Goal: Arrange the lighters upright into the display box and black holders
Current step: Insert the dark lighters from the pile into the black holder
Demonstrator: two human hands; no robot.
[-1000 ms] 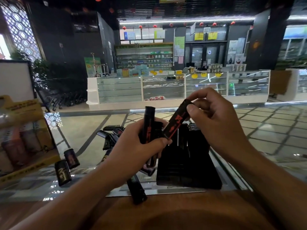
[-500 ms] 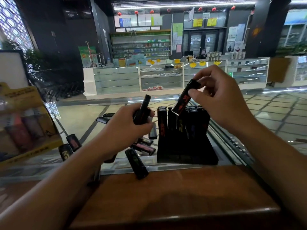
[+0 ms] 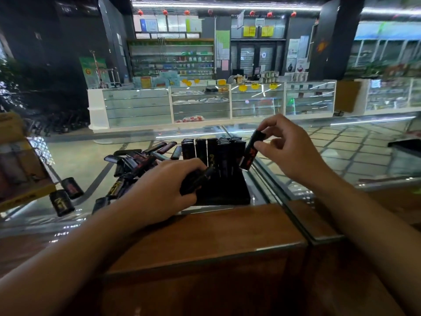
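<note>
both hands point(image 3: 168, 190) grip lighters point(image 3: 251, 150) beside holder point(image 3: 224, 192)

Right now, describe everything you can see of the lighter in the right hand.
The lighter is a slim black stick with red-orange markings on its side and a glossy, plastic-looking body. The right hand pinches its upper half between thumb and fingers. It hangs tilted, top leaning right, its lower end at the right edge of the black holder, beside the upright lighters already standing there. Whether its base touches the holder cannot be told.
</note>
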